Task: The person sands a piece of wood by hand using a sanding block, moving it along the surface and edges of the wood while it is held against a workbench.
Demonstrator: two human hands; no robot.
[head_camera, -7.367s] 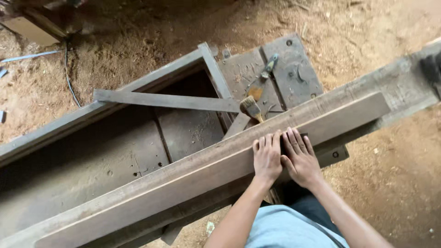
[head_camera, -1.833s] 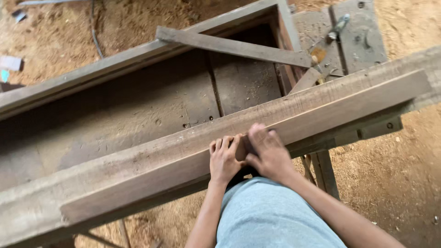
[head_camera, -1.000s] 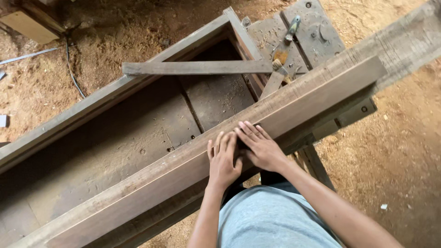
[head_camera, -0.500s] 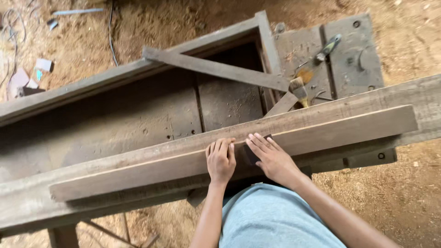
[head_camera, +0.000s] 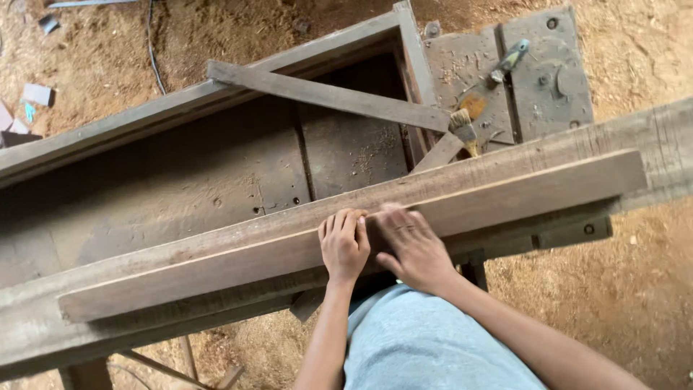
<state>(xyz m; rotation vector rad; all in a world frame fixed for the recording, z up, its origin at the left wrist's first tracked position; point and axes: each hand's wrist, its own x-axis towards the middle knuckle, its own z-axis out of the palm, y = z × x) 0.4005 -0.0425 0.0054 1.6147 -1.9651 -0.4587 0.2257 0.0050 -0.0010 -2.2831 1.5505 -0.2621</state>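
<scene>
While both hands lie flat, fingers spread and gripping nothing, the left hand (head_camera: 344, 244) and right hand (head_camera: 413, 247) press side by side on a long wooden plank (head_camera: 216, 263). It runs from 8 o'clock to 2 o'clock along the near rail of a workbench (head_camera: 180, 188). At 1 o'clock from the hands, a paintbrush (head_camera: 464, 130) rests on a metal plate (head_camera: 541, 87). Sawdust (head_camera: 635, 289) covers the ground.

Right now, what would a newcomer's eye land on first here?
Both hands, left hand and right hand, pressed flat side by side on a long brown wooden plank that runs across the near edge of a dusty grey metal workbench. Beyond them, a small paintbrush lies on the bench's far right end.
</scene>
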